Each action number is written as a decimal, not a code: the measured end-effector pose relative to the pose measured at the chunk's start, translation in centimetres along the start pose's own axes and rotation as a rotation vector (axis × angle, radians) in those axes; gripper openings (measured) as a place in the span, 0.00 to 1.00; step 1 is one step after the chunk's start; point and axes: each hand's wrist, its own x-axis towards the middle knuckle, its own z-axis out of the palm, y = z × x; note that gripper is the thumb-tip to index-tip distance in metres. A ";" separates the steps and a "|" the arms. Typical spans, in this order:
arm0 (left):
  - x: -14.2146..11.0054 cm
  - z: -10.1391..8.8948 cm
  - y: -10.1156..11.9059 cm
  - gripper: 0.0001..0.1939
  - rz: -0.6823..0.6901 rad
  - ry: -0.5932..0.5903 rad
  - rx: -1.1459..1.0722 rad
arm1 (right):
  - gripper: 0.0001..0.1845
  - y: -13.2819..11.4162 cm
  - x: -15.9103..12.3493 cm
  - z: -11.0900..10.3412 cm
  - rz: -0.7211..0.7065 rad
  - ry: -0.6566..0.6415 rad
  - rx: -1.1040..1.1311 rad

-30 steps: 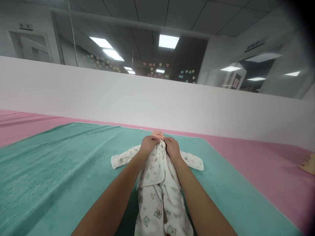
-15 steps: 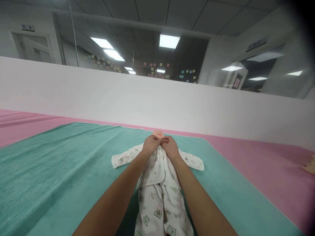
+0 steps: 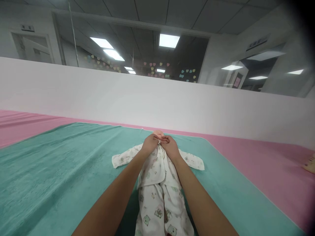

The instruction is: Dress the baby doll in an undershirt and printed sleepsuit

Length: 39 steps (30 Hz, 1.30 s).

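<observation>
**Baby doll [image 3: 158, 133] in a white sleepsuit [image 3: 157, 183], left hand [image 3: 149, 145] and right hand [image 3: 170, 147] at the collar**

One doll, on its back near the far edge of one teal towel [image 3: 61, 167], head toward that edge, only the top of the head showing past the hands. One sleepsuit printed with small bears, two sleeves spread flat to either side, two legs stretching toward the camera, lower ends cut off by the bottom of the view. Two bare forearms reaching in from the lower corners. Both grips closed at the neckline, just under the doll's chin, right fingertips [image 3: 165, 140] touching and overlapping the left hand. Pinch on the fabric or mere touch: impossible to tell. Under the towel, one pink mat [image 3: 270, 154], with one small tan object [image 3: 309, 164] at the right edge, too cut off to identify. Beyond the mat, one white wall [image 3: 147, 101], topped by glass [image 3: 152, 55] with three clusters of pastel paper hearts [image 3: 152, 70] behind it.
</observation>
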 end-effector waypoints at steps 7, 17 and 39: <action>0.0 0.1 -0.2 0.12 0.075 -0.010 0.078 | 0.16 -0.1 -0.2 -0.2 -0.009 -0.012 -0.045; -0.2 0.6 0.2 0.06 0.101 0.041 0.170 | 0.13 -0.1 -0.2 -0.1 0.001 -0.009 -0.042; -0.9 1.3 0.5 0.07 0.156 0.053 0.385 | 0.14 0.1 -0.3 -0.5 -0.009 -0.045 -0.007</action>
